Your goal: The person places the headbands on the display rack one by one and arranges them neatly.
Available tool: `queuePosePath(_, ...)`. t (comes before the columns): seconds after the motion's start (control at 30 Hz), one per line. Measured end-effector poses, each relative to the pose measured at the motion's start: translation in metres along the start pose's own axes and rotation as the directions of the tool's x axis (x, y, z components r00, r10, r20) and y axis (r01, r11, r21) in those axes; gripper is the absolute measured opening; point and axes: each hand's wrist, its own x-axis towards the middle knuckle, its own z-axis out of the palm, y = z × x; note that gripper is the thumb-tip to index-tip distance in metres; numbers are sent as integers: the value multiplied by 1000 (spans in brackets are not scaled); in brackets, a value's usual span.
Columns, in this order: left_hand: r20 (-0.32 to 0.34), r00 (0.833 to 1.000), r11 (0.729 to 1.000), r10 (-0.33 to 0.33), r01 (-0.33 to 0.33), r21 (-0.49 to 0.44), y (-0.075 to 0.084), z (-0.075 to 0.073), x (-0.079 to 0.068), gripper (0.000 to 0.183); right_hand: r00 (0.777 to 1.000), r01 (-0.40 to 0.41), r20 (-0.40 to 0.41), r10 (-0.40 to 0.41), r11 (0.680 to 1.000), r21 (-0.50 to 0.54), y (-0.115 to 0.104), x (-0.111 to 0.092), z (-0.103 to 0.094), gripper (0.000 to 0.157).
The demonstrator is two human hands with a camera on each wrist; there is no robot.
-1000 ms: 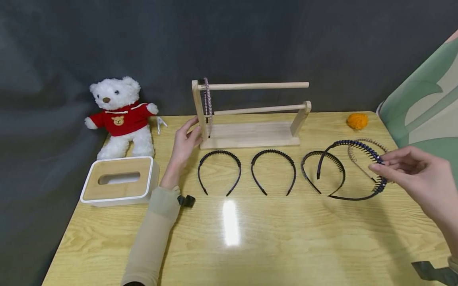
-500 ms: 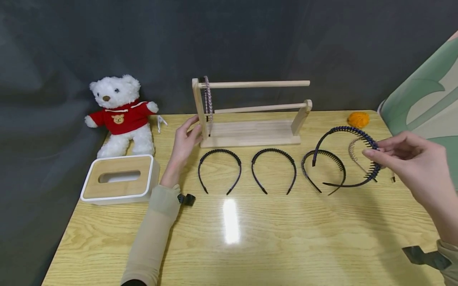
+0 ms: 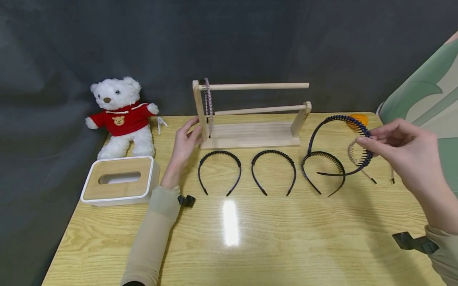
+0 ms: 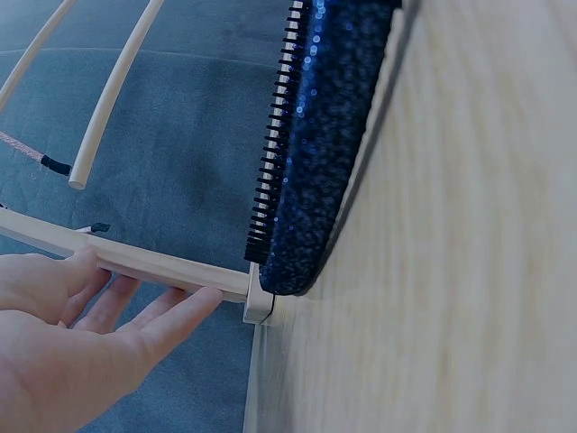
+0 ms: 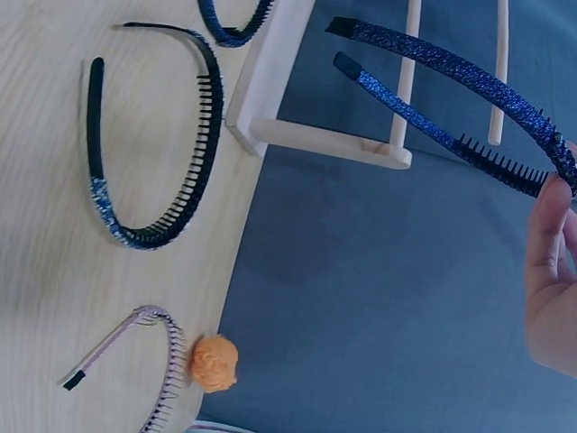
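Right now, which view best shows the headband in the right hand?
The head view: nearly the whole headband shows, both ends included. The right wrist view crops its bend at the edge; the left wrist view lacks it.

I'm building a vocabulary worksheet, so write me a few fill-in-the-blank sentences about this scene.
1. The right hand holds a glittery ____ headband.
2. The left hand touches a rack made of ____.
3. The hoodie on the teddy bear is coloured ____.
4. The small ball is coloured ____.

Missing words: blue; wood; red; orange.
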Motion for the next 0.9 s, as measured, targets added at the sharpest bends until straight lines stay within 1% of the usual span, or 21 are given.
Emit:
queuePosePath(0.2, -3, 1000, 1000, -4, 4, -8, 0, 0, 0, 46, 999, 39, 4, -39, 999, 23, -5, 5, 2, 15)
queuePosePath(0.33, -5, 1000, 1000, -1, 1, -11, 0, 0, 0, 45, 999, 37, -1, -37, 999, 21, -8, 8, 3, 15)
queuePosePath(0.47, -2, 1000, 1000, -5, 5, -4, 0, -1, 0, 46, 999, 35, -5, -35, 999, 42, -12, 12, 5, 17)
queuePosePath(0.7, -4, 1000, 1000, -3, 3, -8, 1, -1, -1, 46, 998, 57, -30, -55, 997, 56, -18, 22, 12, 17)
queuePosePath(0.9, 2, 1000, 1000, 8, -8, -17, 0, -1, -1, 46, 995, 100, -24, -98, 993, 62, -22, 27, 16, 18)
